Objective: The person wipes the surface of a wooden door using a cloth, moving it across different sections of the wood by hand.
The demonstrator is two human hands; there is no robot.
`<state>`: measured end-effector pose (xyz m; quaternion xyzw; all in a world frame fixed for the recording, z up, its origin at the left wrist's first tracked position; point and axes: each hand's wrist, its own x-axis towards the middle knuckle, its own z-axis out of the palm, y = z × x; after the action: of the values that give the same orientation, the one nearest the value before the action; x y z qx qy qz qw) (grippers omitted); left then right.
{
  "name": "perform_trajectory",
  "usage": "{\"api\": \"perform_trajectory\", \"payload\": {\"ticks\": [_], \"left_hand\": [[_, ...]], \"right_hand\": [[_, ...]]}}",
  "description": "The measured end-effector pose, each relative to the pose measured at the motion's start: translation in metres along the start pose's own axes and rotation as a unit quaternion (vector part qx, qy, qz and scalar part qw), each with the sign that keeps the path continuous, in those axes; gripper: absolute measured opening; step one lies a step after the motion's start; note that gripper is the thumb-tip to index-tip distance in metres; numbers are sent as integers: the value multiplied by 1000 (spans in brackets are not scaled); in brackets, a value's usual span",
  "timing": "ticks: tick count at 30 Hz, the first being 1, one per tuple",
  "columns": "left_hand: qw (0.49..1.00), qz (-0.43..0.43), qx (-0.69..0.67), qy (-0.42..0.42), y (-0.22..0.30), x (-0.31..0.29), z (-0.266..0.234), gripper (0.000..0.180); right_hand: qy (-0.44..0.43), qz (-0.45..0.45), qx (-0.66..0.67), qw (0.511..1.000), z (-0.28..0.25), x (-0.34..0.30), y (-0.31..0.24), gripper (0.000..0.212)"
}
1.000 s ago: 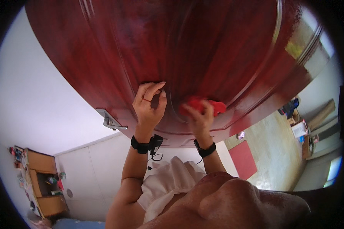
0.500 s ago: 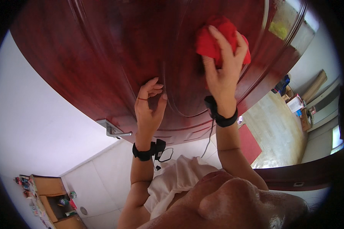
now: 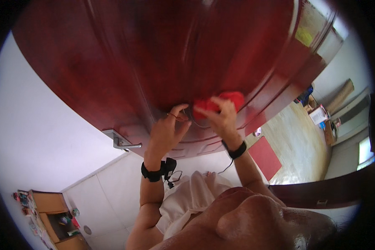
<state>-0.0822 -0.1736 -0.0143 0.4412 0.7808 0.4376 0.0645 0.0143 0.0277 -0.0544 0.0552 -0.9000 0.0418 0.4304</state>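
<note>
A dark red panelled door (image 3: 162, 58) with a glossy face fills the upper middle. My right hand (image 3: 224, 118) presses a bunched red cloth (image 3: 233, 99) against the lower part of the door panel; hand and cloth are slightly blurred. To its left, my left hand (image 3: 166, 131) is near the door with its fingers loosely curled and thumb apart, holding nothing that I can see. The silver door handle (image 3: 123, 142) is at the door's left edge, below and left of my left hand. Both wrists wear black straps with cables.
At the lower left stands a wooden shelf unit (image 3: 50, 202) with small items on it. Beyond the door on the right are a red mat (image 3: 266, 157) on the floor, boxes (image 3: 319, 114) and a rolled or long brown item (image 3: 341, 96) by the wall.
My right hand has moved the red cloth down and to the left across the door, closer to my left hand. My left hand has shifted slightly down and to the right.
</note>
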Motion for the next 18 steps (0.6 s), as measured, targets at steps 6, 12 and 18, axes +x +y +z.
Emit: {"api": "perform_trajectory", "payload": {"ticks": [6, 12, 18], "left_hand": [[993, 75, -6, 90, 23, 15, 7, 48], [994, 54, -18, 92, 31, 24, 23, 38], [987, -20, -78, 136, 22, 32, 27, 18]], "right_hand": [[211, 4, -45, 976, -111, 128, 45, 57], [259, -29, -139, 955, -139, 178, 42, 52], [58, -16, -15, 998, -38, 53, 18, 56]]}}
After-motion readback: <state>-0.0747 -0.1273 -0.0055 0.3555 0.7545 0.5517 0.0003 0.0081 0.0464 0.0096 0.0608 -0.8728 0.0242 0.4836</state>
